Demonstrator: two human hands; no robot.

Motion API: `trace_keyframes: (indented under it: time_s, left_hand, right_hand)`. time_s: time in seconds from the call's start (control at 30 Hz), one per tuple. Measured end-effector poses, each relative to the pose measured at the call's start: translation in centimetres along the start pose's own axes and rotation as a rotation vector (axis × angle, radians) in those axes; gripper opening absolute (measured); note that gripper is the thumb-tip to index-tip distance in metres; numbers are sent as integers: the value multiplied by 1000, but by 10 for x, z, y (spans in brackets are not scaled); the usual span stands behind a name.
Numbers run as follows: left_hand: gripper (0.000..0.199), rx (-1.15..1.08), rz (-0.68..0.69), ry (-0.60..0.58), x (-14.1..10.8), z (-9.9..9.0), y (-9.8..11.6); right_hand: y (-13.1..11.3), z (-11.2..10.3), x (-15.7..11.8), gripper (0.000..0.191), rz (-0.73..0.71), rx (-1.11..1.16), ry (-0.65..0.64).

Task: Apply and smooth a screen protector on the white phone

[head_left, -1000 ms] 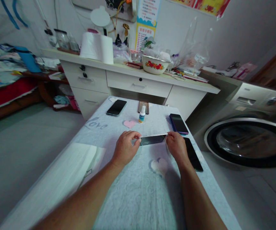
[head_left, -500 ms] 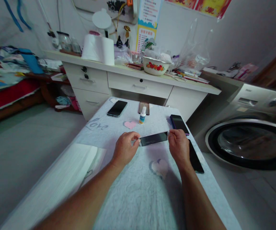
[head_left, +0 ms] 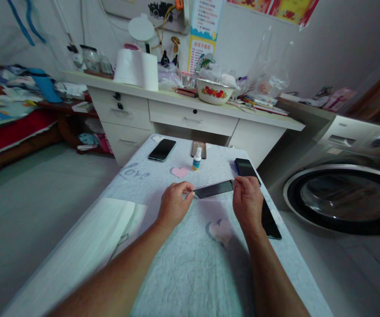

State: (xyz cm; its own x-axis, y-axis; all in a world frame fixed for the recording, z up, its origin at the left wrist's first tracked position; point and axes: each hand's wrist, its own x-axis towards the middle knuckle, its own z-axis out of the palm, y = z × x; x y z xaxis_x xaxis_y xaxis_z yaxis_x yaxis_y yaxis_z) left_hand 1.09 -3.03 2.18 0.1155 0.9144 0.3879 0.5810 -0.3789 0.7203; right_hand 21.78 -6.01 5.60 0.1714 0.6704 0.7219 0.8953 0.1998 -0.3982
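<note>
Both hands hold one dark smartphone (head_left: pixel 213 189) by its short ends, above the middle of the cloth-covered desk (head_left: pixel 190 273). The left hand (head_left: pixel 174 207) pinches the phone's left end between thumb and fingertips; the right hand (head_left: pixel 247 201) grips the right end the same way. The phone hangs nearly level, its right end a little higher, its dark glass turned up toward the camera and its pale edge showing along the top.

The pale blue cloth carries printed hearts: a pink heart (head_left: pixel 178 171) beyond the hands and a whitish heart (head_left: pixel 220 230) just in front of them. At the cloth's left edge the word "Love" (head_left: pixel 133 171) can be read in grey script.

Other phones lie flat on the cloth. A black phone (head_left: pixel 162 149) lies at the far left, a brown-edged phone (head_left: pixel 199 149) at the far middle, a purple-edged phone (head_left: pixel 245 168) at the far right, and another black phone (head_left: pixel 269 218) lies just beside the right hand, partly hidden by it. A small white bottle with a blue label (head_left: pixel 196 159) stands upright in front of the brown-edged phone; its writing is too small to read.

A sheet of white paper (head_left: pixel 91 246) lies at the near left, overhanging the edge.
</note>
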Motion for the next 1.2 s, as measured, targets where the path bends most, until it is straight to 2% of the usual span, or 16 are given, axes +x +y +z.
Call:
trace_keyframes:
  time_s: [0.33,0.8,1.0,1.2]
  left_hand:
    - [12,-9,-34,-20,3,4,4]
    - [13,24,-45,-93,5,8,-1]
    - [15,87,-13,-104,5,11,-6]
    - [15,175,22,-144,4,5,-4]
  right_hand:
    - [-14,-4,0,18,-31,-15,74]
    - [-29,-5,-3,20,-120,21,116]
    - [-38,-3,-8,21,-153,67,100]
    - [-47,-1,-13,22,-201,117,79]
